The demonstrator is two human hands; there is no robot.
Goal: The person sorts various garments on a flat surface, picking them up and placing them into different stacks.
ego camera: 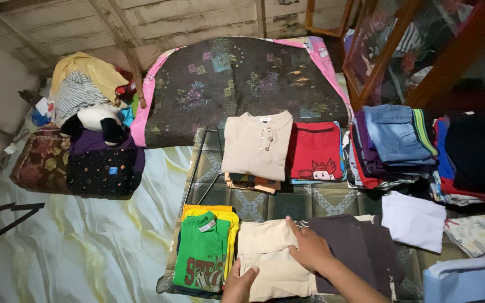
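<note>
Left hand [238, 282]: lay flat on the near edge of the beige garment [268, 258], fingers stretched out and pressing down, nothing gripped.
Right hand [309, 247]: rested palm down across the beige garment's upper right corner, fingers spread and reaching left, closed on nothing.
Beige garment: lay folded on the patterned mat [304, 202], between the green shirt pile [203, 252] on its left and a dark brown cloth [360, 247] touching its right side.
Further back: a folded cream shirt [256, 145] sat just beside a red shirt [315, 151]; a tall stack topped with jeans [394, 134] stood to the right.
Risk: I judged the fold could slip open if either palm lifted unevenly, since nothing pinned it but their weight.
Second risk: the dark brown cloth lay so close that a sleeve might have dragged it askew.
</note>
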